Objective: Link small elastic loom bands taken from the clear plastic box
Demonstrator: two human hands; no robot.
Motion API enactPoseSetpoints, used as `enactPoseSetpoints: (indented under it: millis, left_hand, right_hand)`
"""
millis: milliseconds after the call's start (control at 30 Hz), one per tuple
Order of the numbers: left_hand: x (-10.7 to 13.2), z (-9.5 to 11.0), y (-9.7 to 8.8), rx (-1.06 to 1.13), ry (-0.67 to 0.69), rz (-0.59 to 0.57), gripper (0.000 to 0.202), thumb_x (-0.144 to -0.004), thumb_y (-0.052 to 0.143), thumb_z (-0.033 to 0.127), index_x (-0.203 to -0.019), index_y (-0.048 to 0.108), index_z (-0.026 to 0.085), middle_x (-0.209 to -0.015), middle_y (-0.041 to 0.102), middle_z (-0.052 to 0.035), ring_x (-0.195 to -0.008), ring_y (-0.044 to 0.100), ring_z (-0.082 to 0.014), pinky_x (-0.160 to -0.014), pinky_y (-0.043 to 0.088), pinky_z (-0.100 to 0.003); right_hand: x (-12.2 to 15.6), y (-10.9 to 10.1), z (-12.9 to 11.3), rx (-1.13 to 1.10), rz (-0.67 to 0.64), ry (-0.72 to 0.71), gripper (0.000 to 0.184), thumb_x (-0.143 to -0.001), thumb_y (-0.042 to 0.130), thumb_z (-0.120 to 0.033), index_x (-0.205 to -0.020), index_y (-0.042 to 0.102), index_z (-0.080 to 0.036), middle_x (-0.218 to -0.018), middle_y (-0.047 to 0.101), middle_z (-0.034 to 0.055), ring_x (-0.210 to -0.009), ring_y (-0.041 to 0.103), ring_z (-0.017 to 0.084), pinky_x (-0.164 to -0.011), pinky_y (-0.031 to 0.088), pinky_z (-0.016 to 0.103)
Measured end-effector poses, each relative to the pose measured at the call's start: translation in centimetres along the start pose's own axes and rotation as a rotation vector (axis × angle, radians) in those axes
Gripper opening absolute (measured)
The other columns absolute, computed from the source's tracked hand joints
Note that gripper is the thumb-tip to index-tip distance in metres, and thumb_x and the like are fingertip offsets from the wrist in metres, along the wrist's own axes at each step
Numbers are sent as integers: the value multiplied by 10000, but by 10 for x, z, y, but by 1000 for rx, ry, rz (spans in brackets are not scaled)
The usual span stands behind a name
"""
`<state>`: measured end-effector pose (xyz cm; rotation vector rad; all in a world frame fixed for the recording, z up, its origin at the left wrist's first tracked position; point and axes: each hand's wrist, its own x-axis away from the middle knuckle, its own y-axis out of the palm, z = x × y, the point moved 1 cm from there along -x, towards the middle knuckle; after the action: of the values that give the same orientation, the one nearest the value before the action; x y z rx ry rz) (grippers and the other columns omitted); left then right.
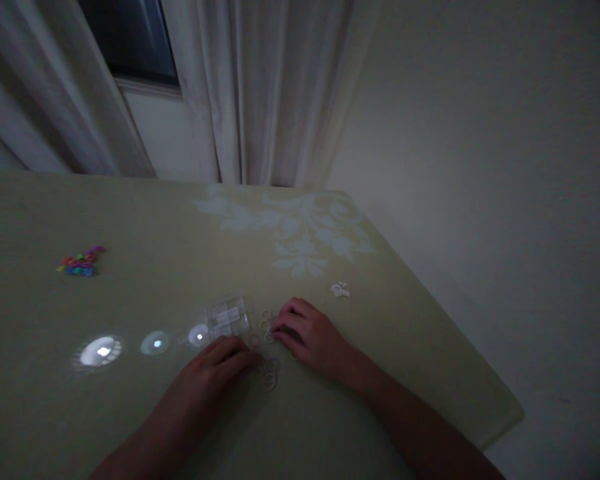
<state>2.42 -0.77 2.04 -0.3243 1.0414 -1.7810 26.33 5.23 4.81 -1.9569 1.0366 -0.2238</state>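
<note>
Several small, pale, ring-shaped pieces lie between my hands, some at the fingertips of my right hand (307, 333) and a ring (270, 381) nearer to me. The fingers of my right hand are closed in a pinch at a small pale ring (269, 335). My left hand (225, 359) rests low on the table, its fingers bent and together beside the loose rings. Whatever its fingertips hold, if anything, is hidden in shadow. Just beyond my left hand is a clear plastic box (229, 315) with compartments, its near edge partly covered by my fingers.
On the table (155, 420), a pile of bright multicoloured small pieces (81, 262) lies at the far left. Small white pieces (340, 290) sit beyond my right hand. Lamp reflections shine on the left. Curtains (280, 93) and a wall border the table.
</note>
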Motion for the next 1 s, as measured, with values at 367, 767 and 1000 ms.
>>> enactPoseSetpoints:
  millis: [367, 767, 1000]
  left_hand:
    - [-1, 6, -11, 202, -55, 202, 269, -1007, 573, 252, -1160, 768, 357, -1089, 793, 12, -958, 765, -166, -820, 602, -215]
    - [-3, 19, -19, 234, -51, 315, 212, -963, 646, 237, -1098, 765, 349, -1004, 828, 45, -876, 797, -151, -776, 623, -199]
    - [-2, 19, -20, 231, -170, 339, 202, -944, 653, 264, -1074, 770, 365, -948, 837, 95, -806, 805, -122, -705, 602, -147]
  right_hand:
    - [0, 0, -14, -276, 140, 40, 106, -988, 675, -285, -967, 730, -197, -870, 691, 32, -784, 640, 151, -749, 520, 272]
    - [5, 10, -27, -362, 90, 45, 115, -986, 692, -300, -1004, 735, -195, -874, 698, 22, -794, 649, 147, -753, 510, 258]
    - [5, 15, -14, -89, -59, 42, 175, -908, 769, -218, -1081, 750, -199, -1050, 660, 58, -993, 640, 197, -868, 507, 288]
